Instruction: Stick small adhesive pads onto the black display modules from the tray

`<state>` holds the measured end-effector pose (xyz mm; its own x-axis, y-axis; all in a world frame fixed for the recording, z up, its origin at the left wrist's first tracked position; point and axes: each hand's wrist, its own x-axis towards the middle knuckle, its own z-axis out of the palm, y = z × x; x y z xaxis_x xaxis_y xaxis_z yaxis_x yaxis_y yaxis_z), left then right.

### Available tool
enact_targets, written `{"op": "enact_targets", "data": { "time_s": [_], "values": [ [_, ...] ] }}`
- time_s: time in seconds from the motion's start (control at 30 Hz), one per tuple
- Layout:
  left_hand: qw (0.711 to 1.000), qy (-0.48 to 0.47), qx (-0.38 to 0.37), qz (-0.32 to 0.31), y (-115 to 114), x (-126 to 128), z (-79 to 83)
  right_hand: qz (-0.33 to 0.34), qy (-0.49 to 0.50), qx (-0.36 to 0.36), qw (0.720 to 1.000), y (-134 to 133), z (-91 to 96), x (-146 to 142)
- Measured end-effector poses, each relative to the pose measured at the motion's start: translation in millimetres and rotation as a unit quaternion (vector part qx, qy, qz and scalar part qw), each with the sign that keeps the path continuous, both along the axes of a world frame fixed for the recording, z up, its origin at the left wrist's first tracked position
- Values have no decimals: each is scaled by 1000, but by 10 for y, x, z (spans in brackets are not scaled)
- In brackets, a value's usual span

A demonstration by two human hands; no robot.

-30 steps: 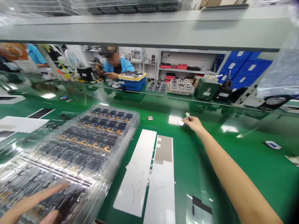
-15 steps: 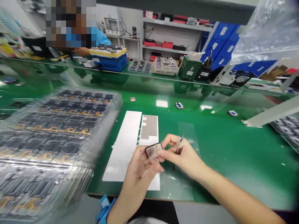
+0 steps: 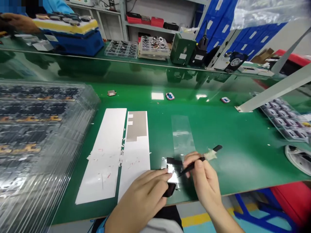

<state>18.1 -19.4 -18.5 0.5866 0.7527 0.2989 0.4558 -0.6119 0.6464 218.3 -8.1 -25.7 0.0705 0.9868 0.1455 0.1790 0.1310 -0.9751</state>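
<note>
My left hand (image 3: 144,194) is low over the table, its fingers closed around a small dark glossy piece with rounded corners (image 3: 170,190). Its fingertips also touch a shiny clear and black film (image 3: 173,172) on the green table. Between the thumb and fingers of my right hand (image 3: 201,173) is a pair of black tweezers (image 3: 190,167), tip pointing down-left beside the film. Some pale tape (image 3: 210,154) is wrapped round the tweezers. Just beyond, a clear plastic strip (image 3: 183,134) lies flat. To the left are white sheets (image 3: 104,139), one partly covered by grey-brown pieces (image 3: 137,124).
Stacked clear trays (image 3: 80,119) with dark and gold parts fill the left. Small watch-like pieces (image 3: 170,96) lie farther back. On the right are a slanted white post (image 3: 272,87) and a parts tray (image 3: 282,118). A co-worker's hand (image 3: 19,23) is at the upper left.
Both hands have come down from holding up a small dark-edged piece to working at the table surface. The tweezers now point down-left in my right hand. The view has tilted down and turned right.
</note>
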Motion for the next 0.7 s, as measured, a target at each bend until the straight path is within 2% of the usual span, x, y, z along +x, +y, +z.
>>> {"op": "enact_targets", "data": {
  "time_s": [0.1, 0.23, 0.37, 0.7],
  "values": [
    [999, 31, 1, -10, 10, 12, 6, 17, 31, -33, 999, -10, -36, -71],
    [998, 51, 1, -19, 4, 13, 0, 7, 72, -36, 997, 4, -106, -106],
    [998, 55, -7, -14, 10, 5, -6, -17, 48, -40, 998, -2, -142, -103],
    [998, 43, -41, -6, 9, 10, -27, -45, 16, -48, 998, -1, -59, -111]
  ]
}}
